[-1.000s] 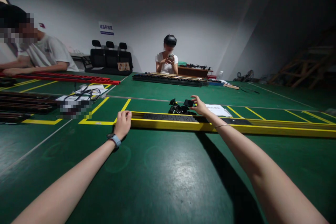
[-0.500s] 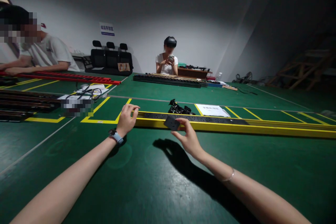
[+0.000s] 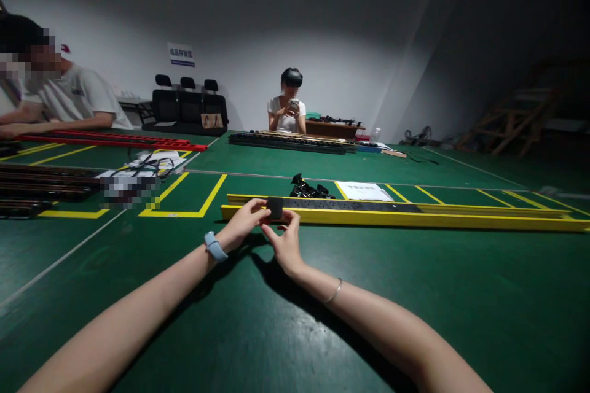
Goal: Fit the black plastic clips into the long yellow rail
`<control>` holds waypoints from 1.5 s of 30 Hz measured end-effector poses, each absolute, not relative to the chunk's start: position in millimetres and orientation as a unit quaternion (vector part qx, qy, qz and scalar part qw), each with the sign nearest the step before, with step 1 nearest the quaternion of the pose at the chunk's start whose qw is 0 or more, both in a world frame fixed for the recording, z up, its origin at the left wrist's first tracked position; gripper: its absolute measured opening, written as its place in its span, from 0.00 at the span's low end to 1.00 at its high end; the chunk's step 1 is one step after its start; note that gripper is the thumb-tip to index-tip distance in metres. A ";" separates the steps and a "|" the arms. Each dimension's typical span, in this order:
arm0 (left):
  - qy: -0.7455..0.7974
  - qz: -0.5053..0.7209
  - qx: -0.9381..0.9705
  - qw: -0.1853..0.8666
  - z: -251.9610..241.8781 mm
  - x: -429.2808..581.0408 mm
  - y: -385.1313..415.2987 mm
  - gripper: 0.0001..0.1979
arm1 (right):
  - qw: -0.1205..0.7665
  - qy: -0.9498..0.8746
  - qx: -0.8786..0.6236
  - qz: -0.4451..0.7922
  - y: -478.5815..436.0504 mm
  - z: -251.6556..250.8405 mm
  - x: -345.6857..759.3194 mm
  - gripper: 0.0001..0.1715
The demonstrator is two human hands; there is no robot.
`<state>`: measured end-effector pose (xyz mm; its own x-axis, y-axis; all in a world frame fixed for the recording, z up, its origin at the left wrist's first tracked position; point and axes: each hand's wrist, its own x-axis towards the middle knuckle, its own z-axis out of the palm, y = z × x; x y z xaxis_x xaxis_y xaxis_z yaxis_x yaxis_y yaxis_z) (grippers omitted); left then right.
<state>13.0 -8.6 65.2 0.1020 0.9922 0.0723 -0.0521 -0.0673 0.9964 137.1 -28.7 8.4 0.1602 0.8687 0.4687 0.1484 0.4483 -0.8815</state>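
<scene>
A small black square module (image 3: 275, 208) is held up in front of a long yellow channel rail (image 3: 391, 217). My left hand (image 3: 246, 221) pinches its left edge, fingers closed. On the other side my right hand (image 3: 286, 243) has its fingertips at the module's lower right edge, thumb bent in beneath. Inside the rail lies a row of similar black modules (image 3: 350, 204) with small dark openings, partly hidden by the front wall. The rail's left end reaches past my left hand.
Behind the rail are a heap of black parts (image 3: 308, 187) and a white paper sheet (image 3: 365, 191). Dark bars (image 3: 43, 181), cables and red rails (image 3: 124, 137) lie at left. A person (image 3: 286, 107) sits across the green table (image 3: 299, 331), another (image 3: 78, 95) at left.
My right hand has carried the module left, and my left hand has come right and down from the rail's end to grip it too. The view has shifted slightly.
</scene>
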 end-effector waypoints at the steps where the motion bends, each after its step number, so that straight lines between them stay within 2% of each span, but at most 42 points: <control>1: 0.446 0.523 0.518 0.509 67.4 4.4 -2.4 0.15 | 0.603 -0.602 -0.437 0.287 -30.1 3.9 135.9 0.32; 4: 0.451 0.577 0.488 0.476 71.6 -31.3 20.1 0.13 | 0.543 -0.664 -0.423 0.291 -34.8 -6.0 134.7 0.34; 7: 0.485 0.573 0.485 0.449 67.7 -68.8 40.2 0.12 | 0.511 -0.702 -0.411 0.278 -35.5 -9.9 134.9 0.33; 11: 0.569 0.536 0.548 0.298 55.1 -91.1 52.3 0.13 | 0.506 -0.705 -0.420 0.265 -32.5 -10.9 135.0 0.30; 14: 0.578 0.488 0.640 0.137 46.8 -87.9 53.5 0.16 | 0.507 -0.697 -0.431 0.266 -31.4 -11.3 134.7 0.27; 16: 0.585 0.451 0.669 0.081 42.1 -86.0 54.5 0.18 | 0.504 -0.698 -0.432 0.269 -31.6 -11.4 134.7 0.26; 23: 0.688 0.419 0.568 0.170 26.7 -108.6 64.9 0.19 | 0.494 -0.709 -0.422 0.274 -33.1 -10.9 135.9 0.24; 29: 0.664 0.383 0.571 0.294 24.8 -115.8 61.2 0.26 | 0.489 -0.710 -0.424 0.278 -32.7 -10.9 136.1 0.22; 35: 0.661 0.356 0.569 0.336 25.1 -129.3 60.7 0.34 | 0.487 -0.714 -0.419 0.279 -31.7 -12.6 136.4 0.21; 39: 0.639 0.371 0.557 0.378 18.9 -141.1 63.0 0.32 | 0.486 -0.712 -0.421 0.282 -32.1 -12.5 136.4 0.20; 45: 0.578 0.399 0.596 0.389 28.7 -150.7 56.1 0.19 | 0.483 -0.713 -0.422 0.282 -32.6 -11.9 137.0 0.19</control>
